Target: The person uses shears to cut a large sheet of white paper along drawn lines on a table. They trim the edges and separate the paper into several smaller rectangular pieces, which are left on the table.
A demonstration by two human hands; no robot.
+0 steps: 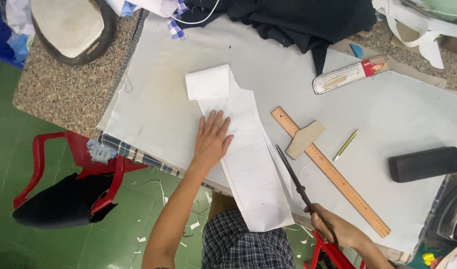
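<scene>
White marked fabric strip (251,164) lies pinned under the flat, open left hand (212,139); right hand (333,226) grips dark scissors (293,179), cutting along its edge; next, steady advance.

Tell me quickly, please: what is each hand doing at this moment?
Left hand: open, pressed flat on the white fabric strip.
Right hand: closed on the handles of the scissors, blades at the strip's edge.

Even, soft daylight fills the view, bright on the pale cloth (398,114) with no harsh glare. Shadows are faint and short, just under the left hand (211,139) and the ruler (333,172). Focus is fair at centre; the edges bend and soften, and the dark fabric (288,20) loses detail.
</scene>
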